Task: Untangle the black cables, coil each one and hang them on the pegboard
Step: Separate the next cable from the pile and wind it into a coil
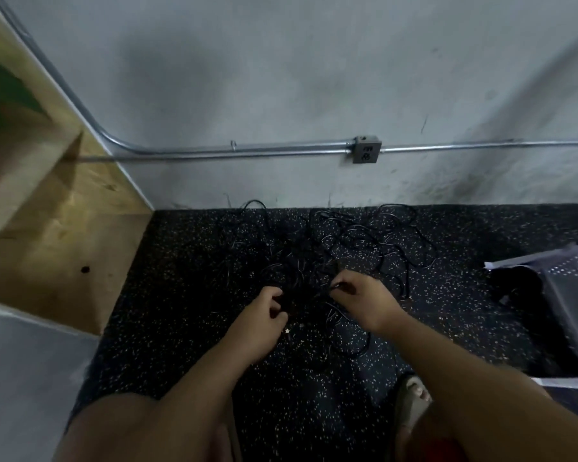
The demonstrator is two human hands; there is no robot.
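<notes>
Past the knees [121, 428], left hand [264, 315] and right hand [361, 295] each had a grip pinched on the cables [301, 261] — untangling looked barely begun; next, tracing one end free.

Dark cable tangle [331, 248] blurred against floor [181, 295], perforated panel [574, 305] cut off

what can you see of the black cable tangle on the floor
The black cables are thin cords in one loose, knotted heap on the dark speckled floor, loops sprawling back to the foot of the grey wall. None looks coiled. The left hand curls its fingers into the heap's near edge; the right hand pinches a strand beside it.
</notes>
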